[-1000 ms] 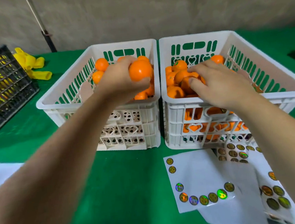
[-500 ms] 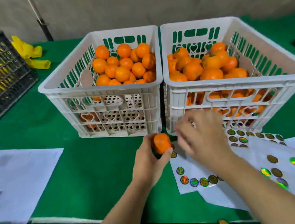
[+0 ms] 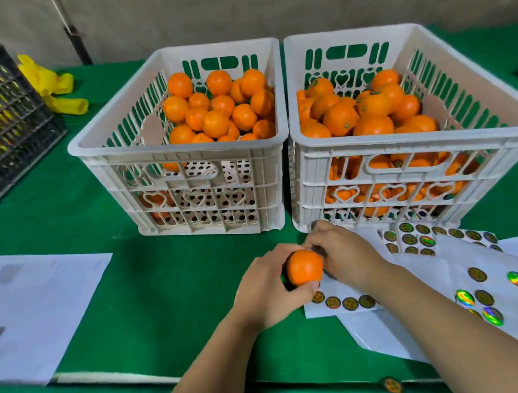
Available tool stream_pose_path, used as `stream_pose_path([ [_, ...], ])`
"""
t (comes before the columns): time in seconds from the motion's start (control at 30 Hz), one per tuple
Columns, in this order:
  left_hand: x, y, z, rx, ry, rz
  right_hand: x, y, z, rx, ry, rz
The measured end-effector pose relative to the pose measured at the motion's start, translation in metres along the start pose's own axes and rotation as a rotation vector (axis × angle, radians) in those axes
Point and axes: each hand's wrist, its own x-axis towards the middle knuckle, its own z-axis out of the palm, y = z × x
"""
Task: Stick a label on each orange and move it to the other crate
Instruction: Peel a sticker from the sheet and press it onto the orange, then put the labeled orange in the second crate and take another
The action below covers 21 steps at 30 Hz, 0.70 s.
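My left hand (image 3: pixel 264 291) grips one orange (image 3: pixel 304 267) low over the green table, in front of the gap between the two white crates. My right hand (image 3: pixel 348 252) is against the orange's right side, fingers curled, pinching what looks like a small dark label (image 3: pixel 318 250) at the fruit's top edge. The left crate (image 3: pixel 179 154) holds several oranges. The right crate (image 3: pixel 403 143) is fuller with oranges. A sticker sheet (image 3: pixel 350 303) with a row of round labels lies just under my hands.
More label sheets (image 3: pixel 479 290) spread to the right, some tucked under the right crate. White paper (image 3: pixel 36 310) lies at the left. A black crate (image 3: pixel 1 125) and yellow gloves (image 3: pixel 54 85) sit far left. One loose sticker (image 3: pixel 392 385) clings to the table's front edge.
My left hand carried an orange from over the left crate down to the table front. My right hand left the right crate, passed over the sticker sheet and now meets the orange.
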Motion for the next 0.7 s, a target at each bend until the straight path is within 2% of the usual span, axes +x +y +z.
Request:
stream_pose_path([
  [0.2,0.003,0.002,0.003,0.097,0.011,-0.015,0.008,0.014,-0.010,0.248,-0.073,0.022],
  [0.3,0.005,0.001,0.005,0.144,0.017,-0.021,0.012,0.024,-0.018,0.340,-0.090,0.128],
  [0.37,0.005,0.000,0.005,0.158,0.010,-0.024,0.013,0.027,-0.020,0.273,-0.065,0.133],
  [0.53,0.005,-0.001,0.007,0.169,0.011,-0.027,0.010,0.024,-0.016,0.090,-0.084,-0.073],
  [0.7,0.005,0.001,0.006,0.161,0.014,-0.039,0.021,0.026,-0.022,-0.107,-0.137,-0.194],
])
